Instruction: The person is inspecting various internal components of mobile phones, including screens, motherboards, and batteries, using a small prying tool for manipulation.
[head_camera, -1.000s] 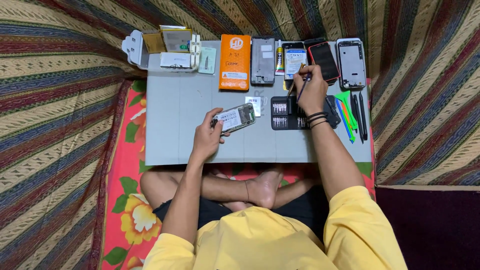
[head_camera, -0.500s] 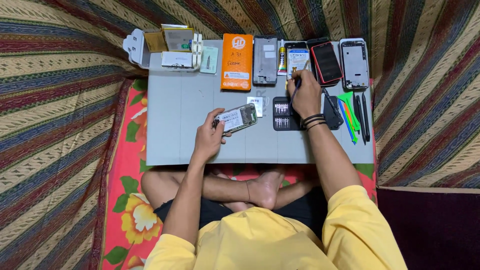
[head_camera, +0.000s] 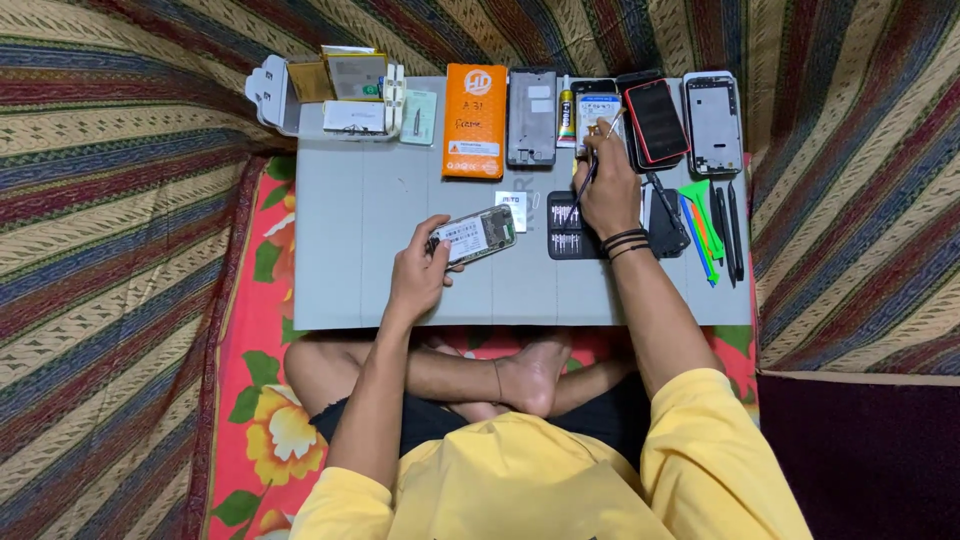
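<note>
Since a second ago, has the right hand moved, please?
Yes. The right hand has shifted left along the grey mat, away from the red phone, now above the black bit case.

Yellow short-sleeved shirt, black shorts, dark wristbands, bare feet

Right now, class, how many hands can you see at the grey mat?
2. The left hand holds an opened phone at the mat's middle. The right hand grips a thin tool near the top row. No other hands show.
</note>
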